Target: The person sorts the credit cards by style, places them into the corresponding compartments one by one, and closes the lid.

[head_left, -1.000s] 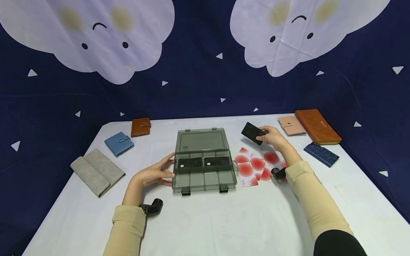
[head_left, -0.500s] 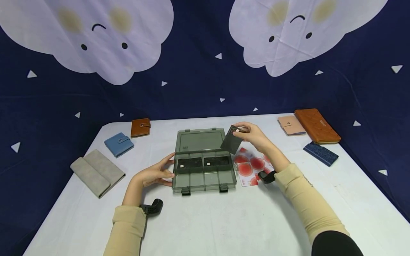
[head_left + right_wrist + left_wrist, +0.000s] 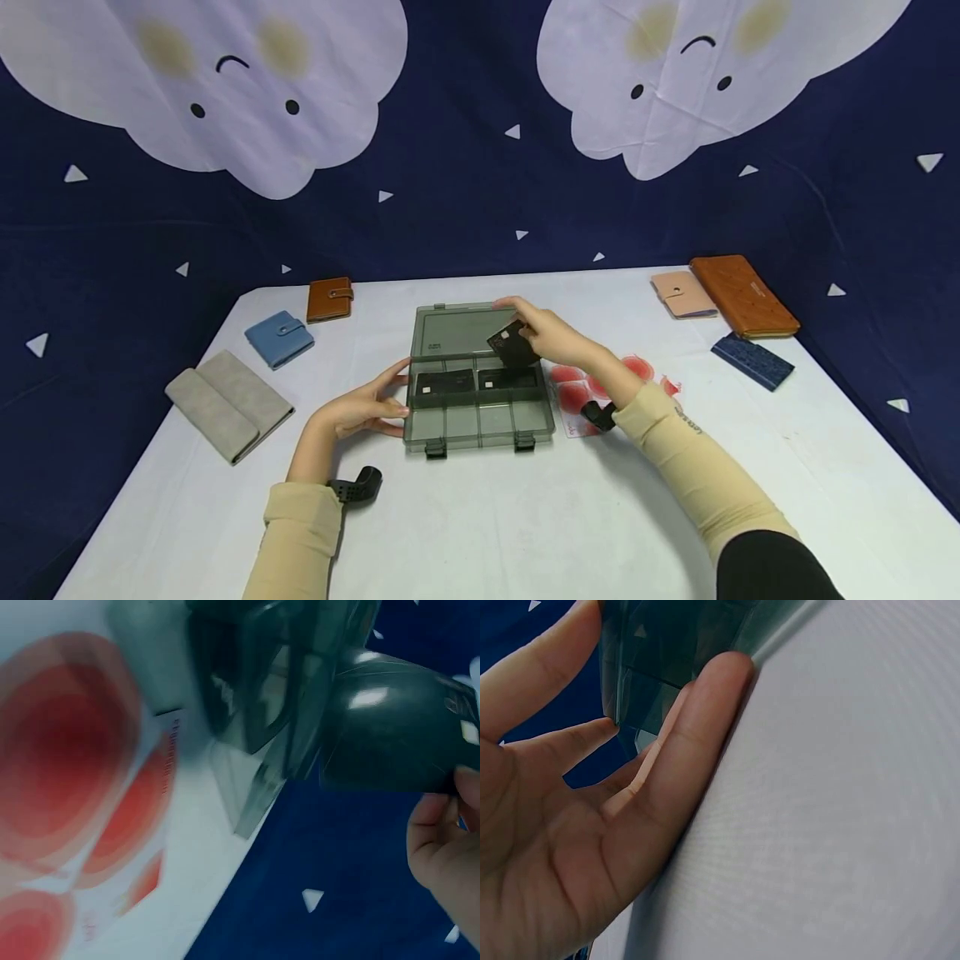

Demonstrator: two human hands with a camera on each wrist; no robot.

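At the centre of the head view, a smoky transparent plastic organiser box (image 3: 472, 392) lies open on a white table (image 3: 525, 517), its lid (image 3: 471, 330) laid back flat toward the top of the frame. The person's right hand (image 3: 551, 333) hovers just right of centre, above the box's upper right corner, fingers curled and pinching a black card (image 3: 512, 345) that is tilted over the lid and the rear row of compartments. In the right wrist view the card (image 3: 397, 724) fills the upper right, with a fingertip at its lower right edge and the box wall (image 3: 255, 682) behind it; whether the card touches the box cannot be told. The left hand (image 3: 360, 408) sits left of centre, fingers straight and spread against the box's left wall, holding nothing. The left wrist view shows those fingers (image 3: 697, 727) lying flat on the table with their tips at the box's corner (image 3: 645, 682). Two more black cards (image 3: 477, 381) lie side by side in the box's middle row of compartments. Just right of the box, partly hidden under the right forearm, a white sheet printed with red circles (image 3: 592, 392) lies flat on the table. Further out, at left, are a grey folded wallet (image 3: 227, 403), a blue wallet (image 3: 278, 337) and a brown snap wallet (image 3: 329, 298); at right, a pink wallet (image 3: 682, 294), a long orange-brown wallet (image 3: 742, 296) and a dark blue textured wallet (image 3: 752, 361). None of these lies between the hands and the box. A dark blue backdrop with white clouds (image 3: 217, 92) hangs behind the table.
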